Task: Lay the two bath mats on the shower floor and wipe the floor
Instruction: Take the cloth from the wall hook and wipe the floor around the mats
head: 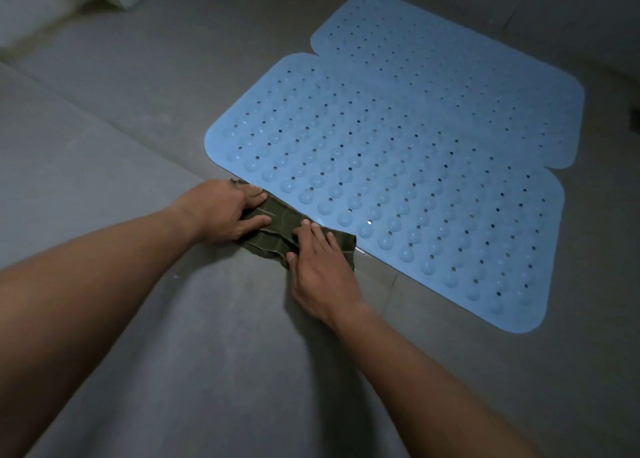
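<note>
Both hands press a folded cloth to the floor at the mats' near edge.

I see the grey shower floor (145, 319) filling the view, with the near bath mat (398, 194) lying flat on it, blue and dotted with holes and bumps. The far bath mat (433, 76) lies flat just beyond that mat, their long edges meeting, offset sideways. A dark green cloth (277, 229), folded into a strip, lies on the floor along the near mat's closest edge, touching it. My left hand (225, 211) presses flat on the cloth's left end, fingers spread. My right hand (322, 270) presses flat on its right end, fingertips close to the mat's edge. The hands sit close together, neither gripping.
</note>
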### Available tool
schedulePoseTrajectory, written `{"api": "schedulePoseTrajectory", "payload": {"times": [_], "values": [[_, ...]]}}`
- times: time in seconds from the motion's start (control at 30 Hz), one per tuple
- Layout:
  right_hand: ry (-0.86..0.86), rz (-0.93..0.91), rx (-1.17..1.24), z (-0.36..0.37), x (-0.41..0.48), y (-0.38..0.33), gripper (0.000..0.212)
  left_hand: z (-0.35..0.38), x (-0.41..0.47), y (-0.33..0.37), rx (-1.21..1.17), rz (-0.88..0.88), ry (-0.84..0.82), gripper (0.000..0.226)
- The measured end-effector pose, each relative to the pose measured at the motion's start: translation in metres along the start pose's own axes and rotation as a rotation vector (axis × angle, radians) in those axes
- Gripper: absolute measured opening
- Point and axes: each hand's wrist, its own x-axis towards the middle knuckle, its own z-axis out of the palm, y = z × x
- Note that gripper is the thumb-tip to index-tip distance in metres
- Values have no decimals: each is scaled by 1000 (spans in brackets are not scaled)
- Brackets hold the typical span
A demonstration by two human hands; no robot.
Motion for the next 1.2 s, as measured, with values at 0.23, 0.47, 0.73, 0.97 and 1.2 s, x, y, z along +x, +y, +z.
{"api": "schedulePoseTrajectory", "payload": {"times": [0.23, 0.47, 0.73, 0.97, 1.2], "values": [[-115, 36, -49, -8, 19, -21, 55, 6, -15, -36, -64, 8, -38, 75], [-126, -4, -91, 6, 59, -55, 58, 5, -19, -80, -39, -83, -96, 76], [-115, -86, -44, 28, 123, -95, 61, -1, -9, -139, 42, -237, -169, 67], [-168, -109, -22, 40, 174, -132, 61, -8, 0, -188, -30, -340, -241, 78], [-194, -60, 22, 49, 199, -151, 61, -7, 1, -218, -59, -354, -239, 82]]}}
